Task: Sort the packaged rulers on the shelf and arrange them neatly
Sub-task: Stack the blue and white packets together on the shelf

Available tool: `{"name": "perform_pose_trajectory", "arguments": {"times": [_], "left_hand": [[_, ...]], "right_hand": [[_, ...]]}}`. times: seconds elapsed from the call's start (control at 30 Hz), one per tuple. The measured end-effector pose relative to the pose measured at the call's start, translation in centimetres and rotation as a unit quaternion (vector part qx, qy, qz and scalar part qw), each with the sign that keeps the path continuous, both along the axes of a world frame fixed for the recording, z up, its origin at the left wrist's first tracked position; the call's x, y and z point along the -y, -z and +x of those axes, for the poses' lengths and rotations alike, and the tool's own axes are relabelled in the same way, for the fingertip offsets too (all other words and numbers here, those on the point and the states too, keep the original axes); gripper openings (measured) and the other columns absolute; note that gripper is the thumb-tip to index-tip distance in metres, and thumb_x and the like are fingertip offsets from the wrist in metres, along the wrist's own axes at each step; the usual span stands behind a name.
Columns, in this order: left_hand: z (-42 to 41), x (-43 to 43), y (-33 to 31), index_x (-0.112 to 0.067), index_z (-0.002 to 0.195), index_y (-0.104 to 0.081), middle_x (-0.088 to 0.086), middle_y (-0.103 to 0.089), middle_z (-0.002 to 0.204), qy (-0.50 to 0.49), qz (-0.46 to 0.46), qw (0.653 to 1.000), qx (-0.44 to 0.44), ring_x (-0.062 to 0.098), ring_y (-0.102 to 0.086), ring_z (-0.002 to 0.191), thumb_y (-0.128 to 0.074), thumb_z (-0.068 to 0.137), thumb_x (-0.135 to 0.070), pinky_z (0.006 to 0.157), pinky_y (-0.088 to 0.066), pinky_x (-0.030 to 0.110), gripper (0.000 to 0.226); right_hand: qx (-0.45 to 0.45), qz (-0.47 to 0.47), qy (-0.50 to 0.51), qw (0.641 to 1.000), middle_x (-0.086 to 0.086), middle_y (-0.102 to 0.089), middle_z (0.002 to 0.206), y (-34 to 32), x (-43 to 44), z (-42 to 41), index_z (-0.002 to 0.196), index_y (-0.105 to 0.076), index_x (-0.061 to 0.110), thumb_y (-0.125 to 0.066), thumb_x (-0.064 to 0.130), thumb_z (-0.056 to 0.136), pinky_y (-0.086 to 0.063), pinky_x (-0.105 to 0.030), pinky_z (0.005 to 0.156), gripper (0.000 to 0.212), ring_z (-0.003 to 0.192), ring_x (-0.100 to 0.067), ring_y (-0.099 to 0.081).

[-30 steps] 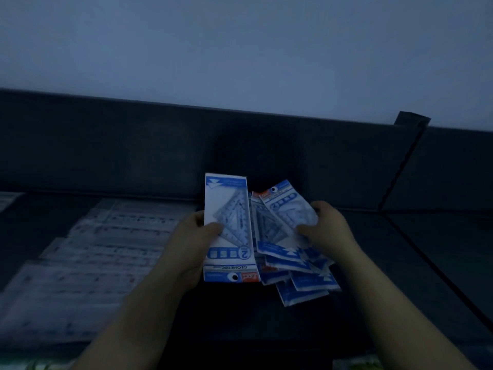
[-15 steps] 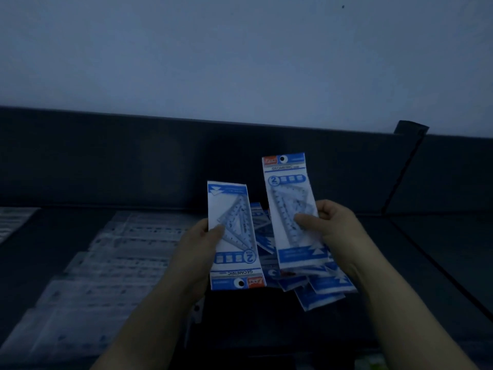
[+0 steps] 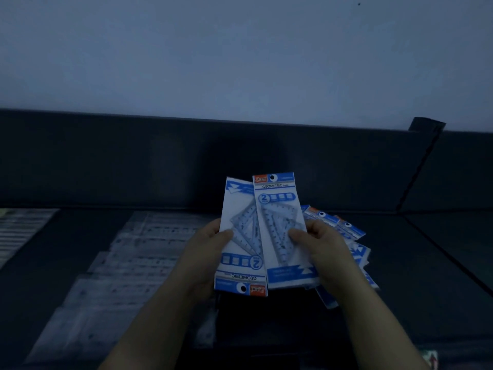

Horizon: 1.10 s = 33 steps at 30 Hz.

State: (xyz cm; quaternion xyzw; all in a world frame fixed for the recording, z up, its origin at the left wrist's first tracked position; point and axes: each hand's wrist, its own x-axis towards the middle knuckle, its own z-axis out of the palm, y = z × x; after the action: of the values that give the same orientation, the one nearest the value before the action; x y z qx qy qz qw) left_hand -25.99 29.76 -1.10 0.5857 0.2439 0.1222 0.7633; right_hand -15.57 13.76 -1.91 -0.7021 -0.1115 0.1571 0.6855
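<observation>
Your left hand [image 3: 205, 252] holds one ruler pack [image 3: 237, 236] above the shelf [image 3: 416, 268], header end down, with the fingers [image 3: 226, 234] clamped on its left edge. Your right hand [image 3: 324, 249] pinches a second pack [image 3: 280, 225], header end up, fingers closed on its right edge. This pack overlaps the first one's right side. More blue packs [image 3: 349, 233] lie heaped on the shelf behind your right hand. To the left, clear-sleeved rulers [image 3: 128, 265] lie in overlapping rows.

White-and-blue plastic-sleeved upright ruler pack [image 3: 276, 209]: header "GEOMETRIC", circled "2". White-and-blue inverted ruler pack [image 3: 238, 217]: same "GEOMETRIC" and "2", upside down. Red brand tab [image 3: 260, 179] on each: illegible.
</observation>
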Motion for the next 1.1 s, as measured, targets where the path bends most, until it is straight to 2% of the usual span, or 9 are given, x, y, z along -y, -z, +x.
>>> {"name": "perform_pose_trajectory", "arguments": {"times": [0.27, 0.4, 0.5, 0.67, 0.8, 0.87, 0.93, 1.03, 1.1], "left_hand": [[-0.7, -0.4, -0.1, -0.018, 0.106, -0.063, 0.017, -0.073, 0.095, -0.029, 0.011, 0.999, 0.012, 0.038, -0.068, 0.088, -0.044, 0.1, -0.012, 0.081, -0.055, 0.055, 0.021], [-0.6, -0.1, 0.0, -0.019, 0.104, -0.062, 0.016, -0.072, 0.095, -0.064, -0.016, 0.997, 0.029, 0.035, -0.068, 0.083, -0.042, 0.101, -0.012, 0.073, -0.057, 0.049, 0.021], [-0.6, 0.3, -0.2, -0.02, 0.102, -0.061, 0.015, -0.071, 0.096, -0.07, -0.03, 0.996, 0.037, 0.037, -0.068, 0.087, -0.042, 0.101, -0.013, 0.075, -0.057, 0.051, 0.02], [-0.7, 0.1, -0.7, -0.022, 0.098, -0.06, 0.015, -0.071, 0.093, -0.006, 0.086, 0.996, -0.009, 0.036, -0.068, 0.084, -0.045, 0.097, -0.006, 0.077, -0.057, 0.053, 0.022], [-0.3, -1.3, -2.1, -0.018, 0.106, -0.064, 0.018, -0.073, 0.098, 0.176, 0.153, 0.97, -0.075, 0.036, -0.068, 0.088, -0.049, 0.091, 0.0, 0.081, -0.055, 0.049, 0.027], [0.4, -1.4, -2.6, -0.016, 0.114, -0.064, 0.018, -0.072, 0.104, 0.257, 0.124, 0.955, -0.077, 0.032, -0.068, 0.088, -0.047, 0.093, 0.0, 0.077, -0.056, 0.041, 0.031], [0.9, -1.3, -2.9, -0.014, 0.118, -0.063, 0.019, -0.071, 0.108, 0.269, 0.072, 0.959, -0.049, 0.032, -0.069, 0.089, -0.045, 0.092, 0.0, 0.076, -0.057, 0.039, 0.035], [1.4, -1.2, -2.3, -0.003, 0.123, -0.061, 0.021, -0.067, 0.116, 0.175, -0.16, 0.969, 0.066, 0.033, -0.069, 0.089, -0.046, 0.083, -0.014, 0.07, -0.06, 0.036, 0.044], [1.2, -1.2, -1.4, 0.004, 0.124, -0.058, 0.024, -0.06, 0.126, 0.118, -0.305, 0.929, 0.175, 0.034, -0.068, 0.097, -0.04, 0.087, -0.025, 0.072, -0.06, 0.04, 0.051]], "right_hand": [[0.013, 0.014, 0.01, 1.0, -0.005, -0.075, 0.084, -0.5, 0.0, -0.7, 0.098, -0.065, 0.013, -0.06, 0.016, 0.093, -0.059, -0.035, 0.061, 0.008, 0.074, -0.025, -0.072], [0.042, 0.016, 0.019, 0.999, -0.001, -0.074, 0.077, -0.6, 0.1, -1.1, 0.091, -0.065, 0.015, -0.056, 0.015, 0.095, -0.058, -0.034, 0.058, 0.009, 0.069, -0.02, -0.072], [0.053, 0.02, 0.023, 0.998, 0.0, -0.074, 0.077, -0.9, 0.2, -1.3, 0.088, -0.064, 0.017, -0.055, 0.014, 0.095, -0.059, -0.034, 0.059, 0.011, 0.068, -0.018, -0.071], [0.086, -0.014, 0.022, 0.996, -0.002, -0.074, 0.083, -2.4, 1.5, -0.4, 0.088, -0.067, 0.022, -0.057, 0.015, 0.094, -0.059, -0.041, 0.066, 0.014, 0.074, -0.021, -0.071], [0.094, -0.045, -0.071, 0.992, -0.009, -0.074, 0.083, -5.1, 2.8, 1.5, 0.089, -0.069, 0.009, -0.062, 0.021, 0.091, -0.057, -0.036, 0.065, 0.014, 0.072, -0.025, -0.07], [0.074, -0.093, -0.105, 0.987, -0.008, -0.071, 0.076, -5.6, 2.7, 2.4, 0.084, -0.067, 0.008, -0.064, 0.023, 0.089, -0.054, -0.032, 0.058, 0.015, 0.064, -0.02, -0.066], [0.045, -0.105, -0.111, 0.987, -0.009, -0.071, 0.075, -5.4, 2.4, 3.0, 0.081, -0.065, 0.008, -0.066, 0.02, 0.087, -0.052, -0.03, 0.056, 0.014, 0.062, -0.018, -0.066], [-0.012, -0.037, -0.053, 0.998, -0.016, -0.07, 0.076, -4.5, 2.7, 3.5, 0.08, -0.066, 0.002, -0.065, 0.014, 0.088, -0.055, -0.033, 0.057, 0.014, 0.061, -0.023, -0.066], [-0.052, 0.033, 0.011, 0.998, -0.018, -0.07, 0.076, -4.0, 3.0, 3.6, 0.082, -0.066, -0.002, -0.063, 0.012, 0.089, -0.056, -0.034, 0.055, 0.016, 0.06, -0.026, -0.066]]}}
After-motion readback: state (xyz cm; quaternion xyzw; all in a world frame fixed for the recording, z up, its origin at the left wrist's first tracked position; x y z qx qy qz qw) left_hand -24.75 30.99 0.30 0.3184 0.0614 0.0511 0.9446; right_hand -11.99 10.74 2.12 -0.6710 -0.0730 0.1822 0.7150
